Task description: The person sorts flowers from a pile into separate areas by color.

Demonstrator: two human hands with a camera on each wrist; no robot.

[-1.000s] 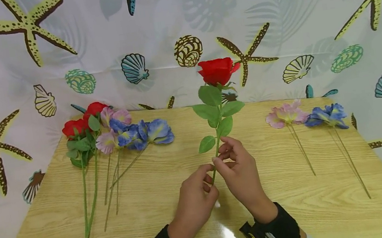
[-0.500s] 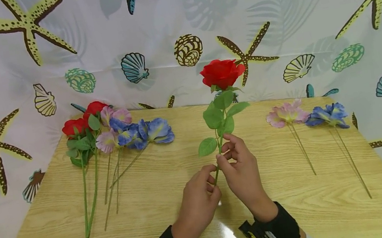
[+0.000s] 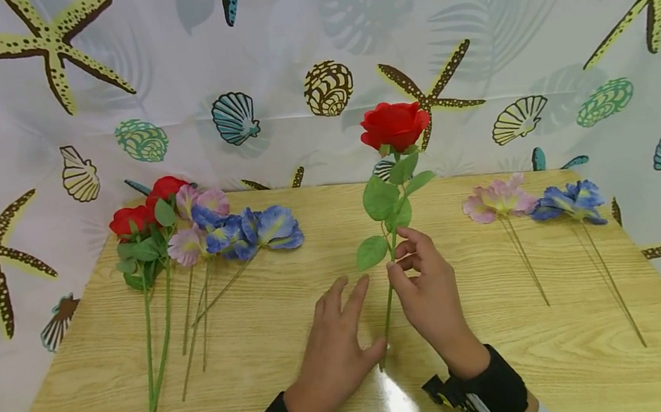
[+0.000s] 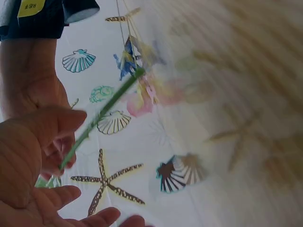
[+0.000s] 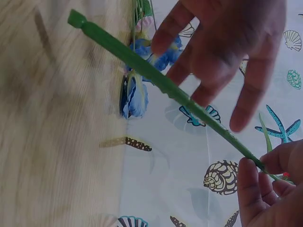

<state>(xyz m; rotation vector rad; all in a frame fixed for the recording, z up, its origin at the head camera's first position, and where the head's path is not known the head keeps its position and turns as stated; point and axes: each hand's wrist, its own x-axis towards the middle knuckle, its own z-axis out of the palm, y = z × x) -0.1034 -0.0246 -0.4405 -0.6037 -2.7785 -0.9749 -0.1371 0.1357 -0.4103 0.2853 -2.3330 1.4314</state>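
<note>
A red artificial rose [image 3: 394, 127] with green leaves stands nearly upright above the middle of the table. My right hand [image 3: 430, 294] pinches its green stem between thumb and fingers, just below the lowest leaf. To the left of the stem is my left hand [image 3: 337, 347], fingers spread and fairly straight, holding nothing. In the right wrist view the bare lower stem [image 5: 165, 85] slants past the spread left hand [image 5: 227, 56]. The left wrist view shows the stem [image 4: 104, 113] beyond the left thumb; whether they touch I cannot tell.
On the wooden table [image 3: 270, 400], red roses [image 3: 130, 221], pink flowers [image 3: 185, 245] and blue flowers [image 3: 272, 227] lie together at the left. A pink flower [image 3: 499, 198] and a blue flower [image 3: 569, 202] lie at the right. A shell-patterned cloth [image 3: 279, 35] hangs behind.
The left hand has let go of the lower stem and spread its fingers. The rose, in the right hand, has shifted slightly right, and its bloom has turned.
</note>
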